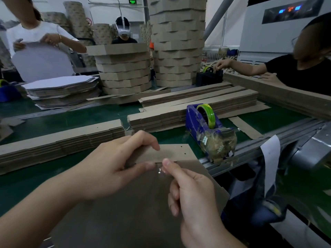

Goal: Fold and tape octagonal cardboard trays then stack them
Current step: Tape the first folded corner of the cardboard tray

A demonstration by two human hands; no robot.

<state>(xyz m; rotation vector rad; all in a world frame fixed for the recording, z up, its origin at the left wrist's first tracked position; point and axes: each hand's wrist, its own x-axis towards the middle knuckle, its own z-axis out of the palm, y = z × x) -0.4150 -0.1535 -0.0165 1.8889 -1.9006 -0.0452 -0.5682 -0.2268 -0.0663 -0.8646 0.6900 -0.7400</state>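
A green belt (75, 120) is spread across the work surface and is bordered on the right by a metal rail (279, 135), at which a white paper strip (270, 158) is hung. A grey machine cabinet (279, 33) is placed at the far right, with a dark panel (292, 9) of blue and orange lights set in it. A green lit sign (132, 1) is mounted high at the back, and printed rolls (77, 18) are stood behind. A person in a white shirt (35, 34), a person with a white headset (123, 29) and a person in a black shirt (304, 72) are seen around the belt.
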